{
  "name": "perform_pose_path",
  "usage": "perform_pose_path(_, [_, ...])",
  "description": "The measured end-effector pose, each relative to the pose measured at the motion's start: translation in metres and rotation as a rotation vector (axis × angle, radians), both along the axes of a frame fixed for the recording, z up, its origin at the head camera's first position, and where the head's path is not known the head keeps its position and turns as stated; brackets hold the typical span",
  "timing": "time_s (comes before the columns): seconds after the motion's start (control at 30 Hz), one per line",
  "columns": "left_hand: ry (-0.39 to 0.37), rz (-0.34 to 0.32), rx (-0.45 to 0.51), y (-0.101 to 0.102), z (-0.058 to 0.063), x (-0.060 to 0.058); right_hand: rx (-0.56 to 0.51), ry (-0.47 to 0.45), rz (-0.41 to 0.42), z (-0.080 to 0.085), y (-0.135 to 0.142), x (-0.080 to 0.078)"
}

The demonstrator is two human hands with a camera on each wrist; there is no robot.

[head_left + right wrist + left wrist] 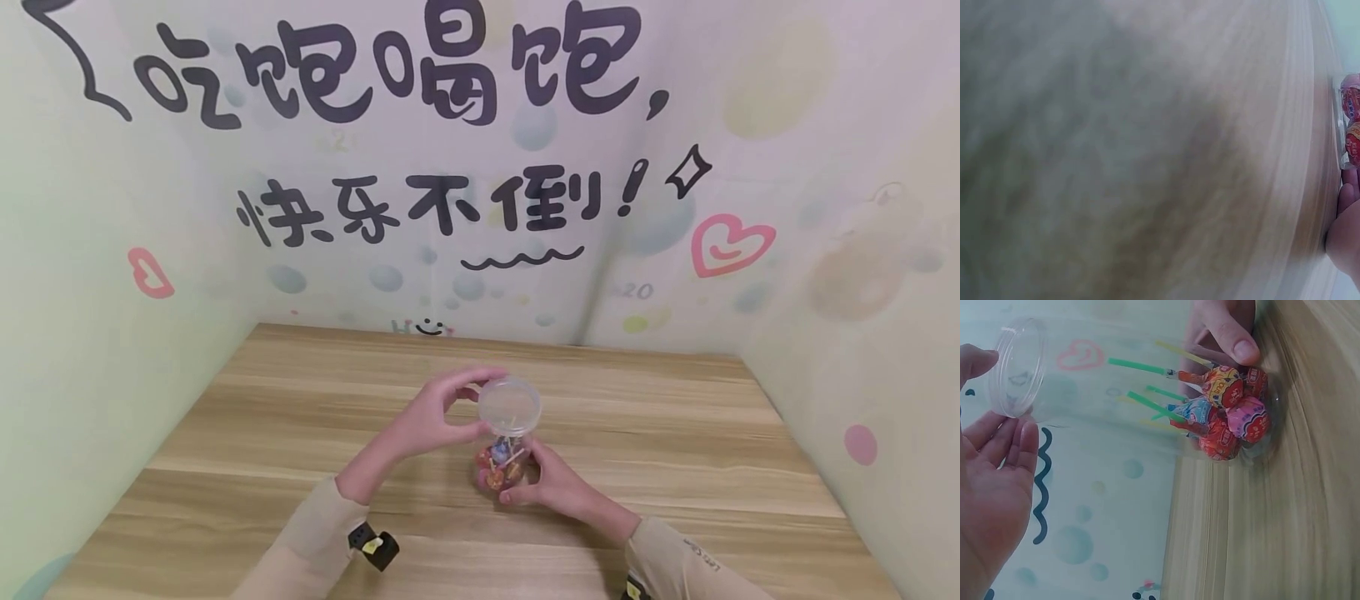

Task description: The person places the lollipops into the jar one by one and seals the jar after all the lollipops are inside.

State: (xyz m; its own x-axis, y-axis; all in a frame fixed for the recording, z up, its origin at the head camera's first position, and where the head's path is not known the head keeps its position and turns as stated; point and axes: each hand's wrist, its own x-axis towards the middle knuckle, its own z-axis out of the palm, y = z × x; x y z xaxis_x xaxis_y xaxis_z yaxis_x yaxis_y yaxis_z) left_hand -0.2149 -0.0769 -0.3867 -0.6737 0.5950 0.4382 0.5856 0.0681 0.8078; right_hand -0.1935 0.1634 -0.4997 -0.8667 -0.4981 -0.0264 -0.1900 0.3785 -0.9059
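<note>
A clear plastic jar (486, 482) stands upright on the wooden table. Inside lie several wrapped lollipops (1229, 412) with green and yellow sticks, heads down at the bottom. My left hand (431, 421) holds the round clear lid (510, 406) at the jar's mouth, thumb on one side and fingers on the other. Whether the lid is seated on the rim or just off it, I cannot tell. Low on the jar, my right hand (558, 483) grips the wall from the right. The right wrist view catches only part of that hand and two lollipops (1352, 140) at its edge.
The wood-grain table (315, 375) runs back to a printed wall (337, 275) with large black characters, hearts and dots. Pale side walls enclose it on the left and right. Each sleeve carries a black wrist strap (375, 546).
</note>
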Motion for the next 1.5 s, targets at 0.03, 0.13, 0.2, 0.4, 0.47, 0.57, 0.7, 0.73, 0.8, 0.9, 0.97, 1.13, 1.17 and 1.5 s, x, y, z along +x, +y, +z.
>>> perform_pose_path(0.03, [-0.009,-0.001,0.016,0.0,0.0,0.001,0.0,0.001,-0.001,0.0,0.0,0.0])
perform_pose_path(0.13, [-0.04,0.026,0.078,0.0,-0.003,0.004,0.0,0.001,0.0,0.0,0.0,0.001])
perform_pose_path(0.2, [-0.056,0.071,0.111,0.001,-0.005,0.007,-0.002,0.0,0.002,0.0,0.0,0.001])
perform_pose_path(0.4, [-0.059,0.168,0.116,0.006,-0.011,0.01,-0.011,0.007,0.013,0.0,0.0,0.0])
perform_pose_path(0.47, [-0.06,0.172,0.114,0.007,-0.012,0.011,-0.012,0.001,0.013,0.001,0.0,0.0])
perform_pose_path(0.57, [-0.064,0.162,0.112,0.007,-0.012,0.01,-0.009,-0.009,0.008,0.001,0.0,0.001])
perform_pose_path(0.7, [-0.071,0.123,0.096,0.005,-0.011,0.009,-0.004,-0.012,0.0,0.002,0.0,0.001])
perform_pose_path(0.73, [-0.072,0.111,0.088,0.004,-0.011,0.008,-0.003,-0.014,-0.001,0.002,0.0,0.001])
perform_pose_path(0.8, [-0.072,0.089,0.072,0.004,-0.011,0.007,-0.002,-0.015,-0.001,0.002,0.0,0.001])
perform_pose_path(0.9, [-0.072,0.069,0.056,0.004,-0.011,0.005,-0.002,-0.017,0.003,0.002,0.0,0.0])
perform_pose_path(0.97, [-0.072,0.062,0.057,0.004,-0.011,0.005,-0.003,-0.018,0.007,0.002,0.0,0.0])
perform_pose_path(1.13, [-0.055,0.048,0.07,0.002,-0.011,0.006,-0.003,-0.018,0.009,0.001,0.0,-0.001])
perform_pose_path(1.17, [-0.05,0.048,0.077,0.002,-0.011,0.006,-0.004,-0.018,0.009,0.001,0.0,-0.001])
perform_pose_path(1.5, [-0.081,0.196,0.109,0.01,-0.018,0.013,-0.014,-0.017,0.006,0.001,-0.001,0.0])
